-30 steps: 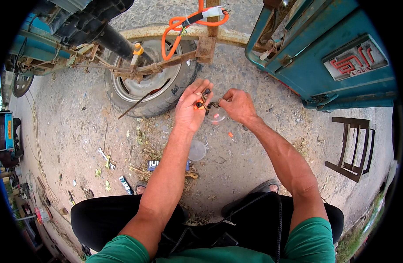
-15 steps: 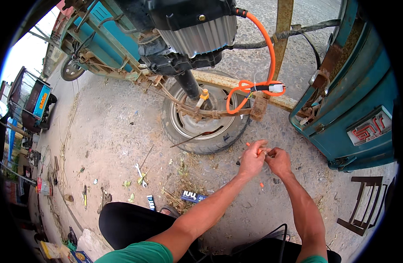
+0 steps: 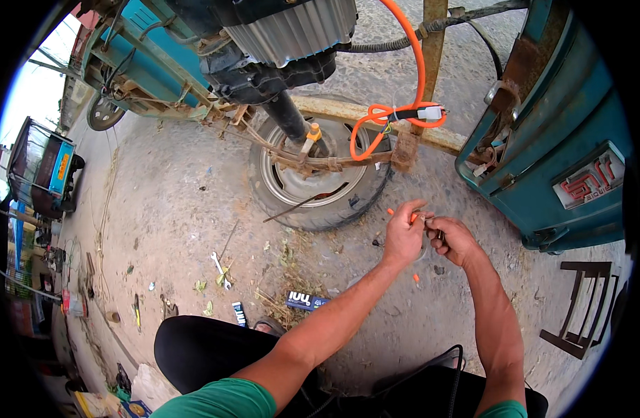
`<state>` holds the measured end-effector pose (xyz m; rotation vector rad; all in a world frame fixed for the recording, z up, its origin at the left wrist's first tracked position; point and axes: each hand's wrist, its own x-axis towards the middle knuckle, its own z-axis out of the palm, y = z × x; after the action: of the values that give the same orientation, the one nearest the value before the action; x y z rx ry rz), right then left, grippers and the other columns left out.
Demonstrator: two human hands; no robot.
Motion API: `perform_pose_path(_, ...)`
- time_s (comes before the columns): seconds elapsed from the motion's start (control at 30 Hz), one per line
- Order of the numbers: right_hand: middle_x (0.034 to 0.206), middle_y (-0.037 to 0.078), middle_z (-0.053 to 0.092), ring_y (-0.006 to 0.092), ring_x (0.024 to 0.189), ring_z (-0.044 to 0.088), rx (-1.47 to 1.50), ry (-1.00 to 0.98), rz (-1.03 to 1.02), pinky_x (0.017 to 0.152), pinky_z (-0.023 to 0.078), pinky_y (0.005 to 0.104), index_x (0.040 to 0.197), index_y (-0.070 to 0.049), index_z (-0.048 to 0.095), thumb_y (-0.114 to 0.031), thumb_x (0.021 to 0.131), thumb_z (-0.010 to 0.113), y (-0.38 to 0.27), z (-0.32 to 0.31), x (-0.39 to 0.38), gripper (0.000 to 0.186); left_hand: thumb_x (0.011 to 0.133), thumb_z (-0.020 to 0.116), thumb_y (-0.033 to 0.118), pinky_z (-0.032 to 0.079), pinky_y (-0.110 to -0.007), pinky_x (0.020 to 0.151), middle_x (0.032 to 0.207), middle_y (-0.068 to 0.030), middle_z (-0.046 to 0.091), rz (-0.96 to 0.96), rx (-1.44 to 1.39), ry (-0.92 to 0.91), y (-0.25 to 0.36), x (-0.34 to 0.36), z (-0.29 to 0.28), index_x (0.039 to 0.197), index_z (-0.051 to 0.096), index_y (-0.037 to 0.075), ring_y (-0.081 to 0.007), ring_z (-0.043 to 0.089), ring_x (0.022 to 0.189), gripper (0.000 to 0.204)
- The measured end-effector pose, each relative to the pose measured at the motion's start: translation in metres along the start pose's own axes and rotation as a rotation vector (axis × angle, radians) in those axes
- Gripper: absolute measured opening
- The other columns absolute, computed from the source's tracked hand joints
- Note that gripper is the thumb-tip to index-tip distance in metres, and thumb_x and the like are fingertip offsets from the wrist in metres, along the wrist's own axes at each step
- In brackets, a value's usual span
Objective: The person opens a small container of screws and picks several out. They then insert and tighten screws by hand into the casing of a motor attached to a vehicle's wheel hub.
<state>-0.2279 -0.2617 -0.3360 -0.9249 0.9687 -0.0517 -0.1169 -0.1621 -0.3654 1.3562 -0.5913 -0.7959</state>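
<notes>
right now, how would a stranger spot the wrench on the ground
Find the big wheel in the upper middle, then go down and left. The wrench lies there: bare silver metal, unlike the blue-and-white tube below it.

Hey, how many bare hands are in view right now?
2: the left hand holds something small and orange; the right hand is just right of it. Any others may be hidden or too distant to see.
</notes>
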Motion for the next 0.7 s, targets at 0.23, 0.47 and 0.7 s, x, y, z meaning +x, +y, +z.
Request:
perform_pose_path(0.23,0.079,-0.002,0.055,0.0044,0.059,0.045,0.236,-0.156,0.035,0.042,0.028,0.0173,0.099,-0.009,0.059,-0.029,0.095,0.060,0.006,0.010,-0.006,0.020,0.098,0.040,0.000,0.057,-0.029,0.076,0.110,-0.0157,0.065,-0.089,-0.235,-0.018,0.008,-0.002,0.005,0.119,0.053,-0.002,-0.0180,0.065,0.097,0.025)
perform_pose_path(0.47,0.084,0.002,0.059,0.0043,0.061,0.045,0.370,-0.189,0.029,0.042,0.030,0.0173,0.100,-0.005,0.060,-0.024,0.093,0.065,0.014,0.010,-0.003,0.021,0.099,0.039,0.004,0.058,-0.027,0.072,0.116,-0.0154,0.061,-0.052,-0.342,-0.001,0.017,-0.004,0.009,0.118,0.053,-0.001,-0.0213,0.064,0.103,0.024)
perform_pose_path(0.7,0.085,0.002,0.059,0.0030,0.058,0.044,0.121,0.002,-0.075,0.041,0.029,0.0166,0.096,-0.008,0.058,-0.017,0.090,0.067,-0.011,-0.016,-0.008,0.014,0.099,0.040,0.003,0.047,-0.034,0.096,0.121,-0.0140,0.059,-0.014,-0.233,-0.021,0.004,-0.005,0.003,0.124,0.050,-0.003,-0.0250,0.060,0.113,0.027)
